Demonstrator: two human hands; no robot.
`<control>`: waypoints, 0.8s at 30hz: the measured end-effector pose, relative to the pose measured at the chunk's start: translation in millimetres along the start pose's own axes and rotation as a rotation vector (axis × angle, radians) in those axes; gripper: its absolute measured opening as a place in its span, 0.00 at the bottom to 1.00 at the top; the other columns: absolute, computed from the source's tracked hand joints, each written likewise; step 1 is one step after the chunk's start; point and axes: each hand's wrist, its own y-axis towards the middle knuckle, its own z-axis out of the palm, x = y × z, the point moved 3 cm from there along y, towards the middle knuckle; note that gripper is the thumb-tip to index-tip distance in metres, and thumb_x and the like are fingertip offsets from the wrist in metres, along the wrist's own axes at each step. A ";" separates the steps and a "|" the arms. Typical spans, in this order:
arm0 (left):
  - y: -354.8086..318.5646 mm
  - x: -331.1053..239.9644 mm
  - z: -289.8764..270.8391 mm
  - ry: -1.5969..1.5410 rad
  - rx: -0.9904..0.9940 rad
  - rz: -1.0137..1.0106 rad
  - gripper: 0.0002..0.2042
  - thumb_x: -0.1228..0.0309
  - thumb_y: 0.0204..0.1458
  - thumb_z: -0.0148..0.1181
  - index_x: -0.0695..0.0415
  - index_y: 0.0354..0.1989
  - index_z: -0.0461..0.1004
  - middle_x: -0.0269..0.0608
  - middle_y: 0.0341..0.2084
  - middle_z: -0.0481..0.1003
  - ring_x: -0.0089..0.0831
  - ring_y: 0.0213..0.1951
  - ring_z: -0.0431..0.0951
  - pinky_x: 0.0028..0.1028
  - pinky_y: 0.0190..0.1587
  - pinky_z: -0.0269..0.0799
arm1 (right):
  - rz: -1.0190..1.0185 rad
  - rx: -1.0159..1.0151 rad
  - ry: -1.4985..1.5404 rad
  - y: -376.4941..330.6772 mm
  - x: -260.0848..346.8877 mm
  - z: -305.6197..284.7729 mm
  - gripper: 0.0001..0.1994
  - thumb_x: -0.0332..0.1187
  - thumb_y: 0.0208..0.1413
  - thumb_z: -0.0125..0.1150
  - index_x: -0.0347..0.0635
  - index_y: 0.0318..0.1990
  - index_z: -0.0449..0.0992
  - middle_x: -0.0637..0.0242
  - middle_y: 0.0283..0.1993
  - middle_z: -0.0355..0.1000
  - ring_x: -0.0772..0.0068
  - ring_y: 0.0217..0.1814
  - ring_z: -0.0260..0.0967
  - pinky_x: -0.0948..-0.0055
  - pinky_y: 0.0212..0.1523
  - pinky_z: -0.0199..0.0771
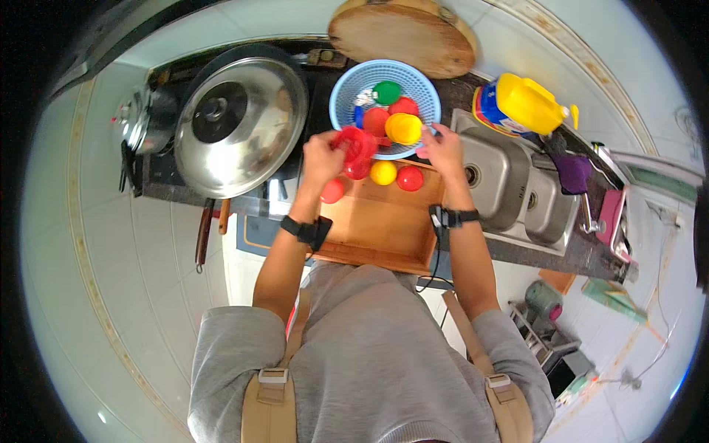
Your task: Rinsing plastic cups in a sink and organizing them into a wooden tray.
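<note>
Red mesh bag (356, 148): bunched, gripped in closed left hand (323, 156) at near rim of blue basket (347, 92), above wooden board (380, 221). Right hand (443, 150): fingers curled on basket's right rim; what it clasps cannot be told. Basket contents: green ball (386, 92), red balls, yellow ball (403, 128). On board, just beside basket: yellow ball (382, 173), red ball (410, 178), another red ball (333, 190) under left wrist. Left: steel lid (240, 118) on stove. Right: steel sink (498, 177), yellow jug (528, 103). Behind: round chopping block (402, 37).
</note>
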 end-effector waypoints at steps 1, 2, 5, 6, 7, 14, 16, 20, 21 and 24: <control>-12.3 -6.8 3.3 0.011 0.073 -0.002 0.11 0.74 0.49 0.61 0.57 0.42 0.82 0.53 0.31 0.81 0.43 0.32 0.84 0.36 0.37 0.79 | 0.059 0.098 0.080 -16.4 12.9 0.3 0.25 0.43 0.60 0.62 0.38 0.60 0.70 0.55 0.42 0.78 0.69 0.36 0.79 0.70 0.31 0.81; -25.7 -20.6 14.7 -0.064 0.203 -0.179 0.12 0.74 0.48 0.61 0.57 0.43 0.82 0.54 0.31 0.80 0.42 0.33 0.84 0.37 0.37 0.78 | 0.120 0.179 0.158 -34.6 17.2 -1.4 0.25 0.44 0.61 0.61 0.41 0.61 0.71 0.54 0.48 0.76 0.67 0.42 0.79 0.67 0.33 0.82; -67.8 -46.4 64.5 -0.015 0.179 0.186 0.14 0.75 0.48 0.61 0.58 0.44 0.81 0.53 0.28 0.81 0.38 0.33 0.84 0.36 0.35 0.78 | 0.197 0.529 0.525 -102.4 18.8 5.5 0.25 0.50 0.66 0.50 0.47 0.64 0.67 0.60 0.59 0.70 0.63 0.52 0.75 0.62 0.35 0.83; -77.5 -41.7 88.8 -0.091 0.221 0.154 0.13 0.76 0.49 0.61 0.60 0.44 0.80 0.48 0.31 0.81 0.34 0.33 0.83 0.34 0.35 0.79 | 0.340 0.625 0.718 -123.8 20.4 4.0 0.26 0.52 0.68 0.46 0.47 0.65 0.65 0.62 0.59 0.70 0.63 0.51 0.74 0.63 0.33 0.82; -85.5 -42.5 109.7 -0.166 0.267 0.124 0.12 0.76 0.50 0.60 0.62 0.44 0.79 0.44 0.33 0.81 0.31 0.33 0.81 0.32 0.35 0.79 | 0.336 0.627 0.710 -136.6 9.0 -7.5 0.26 0.52 0.68 0.46 0.47 0.65 0.65 0.62 0.59 0.70 0.63 0.51 0.74 0.63 0.33 0.82; -136.1 -69.9 133.6 -0.526 0.626 -0.228 0.18 0.65 0.57 0.63 0.61 0.52 0.73 0.39 0.38 0.78 0.23 0.25 0.76 0.23 0.19 0.73 | 0.361 0.230 0.981 -147.3 -28.1 -178.8 0.27 0.56 0.67 0.40 0.42 0.57 0.70 0.59 0.50 0.75 0.63 0.40 0.77 0.65 0.28 0.78; -138.5 -27.0 125.5 -0.357 0.629 -0.229 0.17 0.65 0.57 0.62 0.61 0.51 0.73 0.39 0.37 0.78 0.22 0.26 0.77 0.23 0.19 0.72 | 0.472 -0.177 1.066 -148.9 -23.8 -199.4 0.27 0.56 0.67 0.42 0.42 0.56 0.71 0.59 0.49 0.76 0.63 0.38 0.77 0.64 0.28 0.78; -139.8 7.7 83.1 -0.013 0.635 -0.252 0.13 0.66 0.57 0.61 0.62 0.44 0.78 0.41 0.33 0.80 0.23 0.31 0.79 0.27 0.27 0.76 | 0.251 0.189 0.801 -88.5 -133.1 -227.4 0.24 0.53 0.62 0.53 0.41 0.50 0.74 0.60 0.43 0.76 0.61 0.38 0.76 0.62 0.29 0.78; -137.2 21.8 79.2 0.106 0.553 -0.102 0.11 0.66 0.56 0.61 0.62 0.41 0.79 0.43 0.32 0.80 0.25 0.32 0.80 0.28 0.31 0.76 | 0.269 0.151 0.500 -64.2 -175.5 -220.6 0.23 0.53 0.61 0.55 0.41 0.49 0.75 0.61 0.41 0.76 0.62 0.37 0.76 0.63 0.29 0.77; -136.6 30.4 58.2 0.206 0.438 0.013 0.12 0.64 0.55 0.61 0.61 0.38 0.81 0.48 0.32 0.81 0.35 0.35 0.81 0.33 0.40 0.77 | 0.607 -0.047 0.007 -36.2 -207.9 -194.6 0.21 0.52 0.59 0.59 0.42 0.43 0.78 0.66 0.31 0.75 0.66 0.29 0.74 0.68 0.26 0.75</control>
